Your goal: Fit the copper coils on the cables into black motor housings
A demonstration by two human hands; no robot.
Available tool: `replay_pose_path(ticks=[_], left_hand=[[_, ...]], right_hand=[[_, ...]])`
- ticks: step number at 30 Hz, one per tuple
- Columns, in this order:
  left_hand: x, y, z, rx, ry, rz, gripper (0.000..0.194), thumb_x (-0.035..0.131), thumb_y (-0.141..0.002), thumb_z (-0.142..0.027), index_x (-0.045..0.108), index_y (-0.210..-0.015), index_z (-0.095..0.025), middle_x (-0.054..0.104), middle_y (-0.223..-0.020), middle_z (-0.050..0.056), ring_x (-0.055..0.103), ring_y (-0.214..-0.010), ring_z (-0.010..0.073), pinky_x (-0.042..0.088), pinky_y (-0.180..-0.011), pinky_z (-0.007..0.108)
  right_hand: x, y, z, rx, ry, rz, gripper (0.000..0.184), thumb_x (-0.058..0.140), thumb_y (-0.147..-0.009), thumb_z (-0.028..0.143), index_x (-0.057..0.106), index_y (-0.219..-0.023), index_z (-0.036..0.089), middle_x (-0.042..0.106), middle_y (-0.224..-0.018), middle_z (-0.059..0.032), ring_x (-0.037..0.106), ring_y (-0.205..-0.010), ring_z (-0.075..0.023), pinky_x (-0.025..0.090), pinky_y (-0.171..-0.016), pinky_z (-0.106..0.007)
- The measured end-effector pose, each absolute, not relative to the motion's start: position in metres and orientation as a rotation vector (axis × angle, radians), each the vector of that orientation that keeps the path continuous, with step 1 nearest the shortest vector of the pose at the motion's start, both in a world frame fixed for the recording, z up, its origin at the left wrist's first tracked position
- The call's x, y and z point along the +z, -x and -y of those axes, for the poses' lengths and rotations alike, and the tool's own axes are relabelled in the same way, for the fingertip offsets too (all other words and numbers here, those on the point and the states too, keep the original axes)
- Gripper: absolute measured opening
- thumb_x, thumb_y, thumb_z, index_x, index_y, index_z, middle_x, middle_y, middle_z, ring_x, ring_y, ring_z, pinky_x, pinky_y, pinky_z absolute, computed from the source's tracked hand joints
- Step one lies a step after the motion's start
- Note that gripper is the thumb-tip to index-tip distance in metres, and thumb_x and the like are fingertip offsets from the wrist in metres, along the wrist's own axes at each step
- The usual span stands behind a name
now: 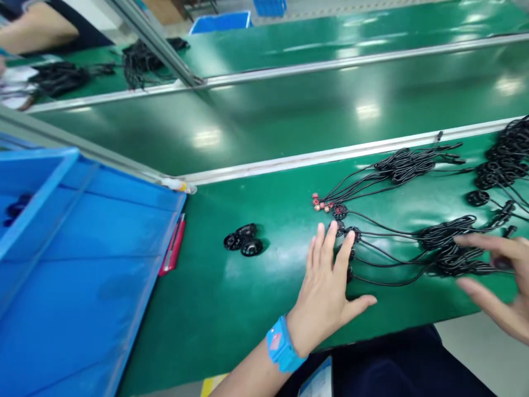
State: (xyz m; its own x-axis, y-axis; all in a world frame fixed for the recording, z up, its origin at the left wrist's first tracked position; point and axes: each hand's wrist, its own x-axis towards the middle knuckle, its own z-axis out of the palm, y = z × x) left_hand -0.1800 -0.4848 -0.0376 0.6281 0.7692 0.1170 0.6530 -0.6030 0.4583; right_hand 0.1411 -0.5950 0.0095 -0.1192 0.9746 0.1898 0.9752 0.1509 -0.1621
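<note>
My left hand (324, 289), with a blue band on the wrist, is spread flat with fingers apart. Its fingertips reach the round black cable ends (353, 235), partly covering them. From these ends, black cords run right to a coiled cable bundle (448, 231). Over the right side of that bundle is my right hand (502, 275), slightly blurred, thumb and index finger apart; a dark piece shows near its palm, and I cannot tell whether it is touched. Behind lies a second cable bundle (399, 165) with small red-and-gold ends (322, 203). Several loose black round parts (244, 240) sit left of my hands.
A large blue bin (82, 264) stands at the left, with a red-handled tool (173, 245) beside it. More black cables (506, 154) are piled at the far right. Beyond the green divider (289, 116), another person's arm (39, 30) is near more cables.
</note>
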Motion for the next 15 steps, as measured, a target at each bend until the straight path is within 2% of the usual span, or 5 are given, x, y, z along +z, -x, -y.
replay_pose_path(ticks=[2, 5, 7, 12, 15], left_hand=[[-0.039, 0.170, 0.466, 0.309, -2.561, -1.065, 0.138, 0.091, -0.065, -0.068, 0.018, -0.168, -0.012, 0.004, -0.174, 0.034, 0.001, -0.160, 0.0579, 0.025, -0.122, 0.079], [-0.042, 0.159, 0.440, 0.186, -2.614, -1.018, 0.135, 0.089, -0.064, -0.074, 0.025, -0.168, -0.015, 0.000, -0.175, 0.032, -0.001, -0.159, 0.0581, 0.019, -0.123, 0.079], [-0.044, 0.157, 0.430, 0.139, -2.615, -0.999, 0.128, 0.090, -0.068, -0.068, 0.027, -0.168, -0.019, -0.001, -0.176, 0.028, 0.000, -0.160, 0.0549, 0.022, -0.124, 0.076], [-0.049, 0.159, 0.432, 0.119, -2.583, -0.939, 0.121, 0.092, -0.071, -0.053, 0.027, -0.168, -0.024, 0.001, -0.178, 0.021, 0.005, -0.162, 0.0498, 0.036, -0.122, 0.070], [-0.052, 0.146, 0.437, 0.141, -2.583, -0.886, 0.120, 0.092, -0.071, -0.052, 0.025, -0.168, -0.025, 0.003, -0.178, 0.020, 0.005, -0.162, 0.0493, 0.037, -0.122, 0.071]], right_hand=[[0.002, -0.168, 0.582, 0.027, 1.895, 2.336, 0.095, 0.061, -0.091, 0.070, 0.024, -0.167, 0.028, 0.059, -0.149, -0.0119, 0.065, -0.096, -0.0333, 0.054, -0.087, -0.050], [-0.016, -0.190, 0.562, -0.036, 1.899, 2.523, 0.117, 0.076, -0.080, 0.058, 0.008, -0.170, 0.024, 0.041, -0.166, -0.0130, 0.062, -0.106, -0.0333, 0.050, -0.091, -0.047], [-0.027, -0.193, 0.553, -0.063, 1.923, 2.549, 0.124, 0.085, -0.070, 0.048, 0.014, -0.169, 0.023, 0.046, -0.162, -0.0131, 0.061, -0.115, -0.0343, 0.049, -0.095, -0.045], [-0.037, -0.181, 0.553, -0.076, 1.995, 2.509, 0.069, 0.089, -0.060, 0.039, 0.064, -0.121, 0.019, 0.072, -0.105, -0.0081, 0.066, -0.097, -0.0272, 0.050, -0.087, -0.040], [-0.037, -0.177, 0.571, -0.118, 2.071, 2.453, 0.042, 0.085, -0.058, 0.037, 0.061, -0.088, 0.021, 0.065, -0.078, -0.0027, 0.062, -0.075, -0.0237, 0.046, -0.071, -0.038]])
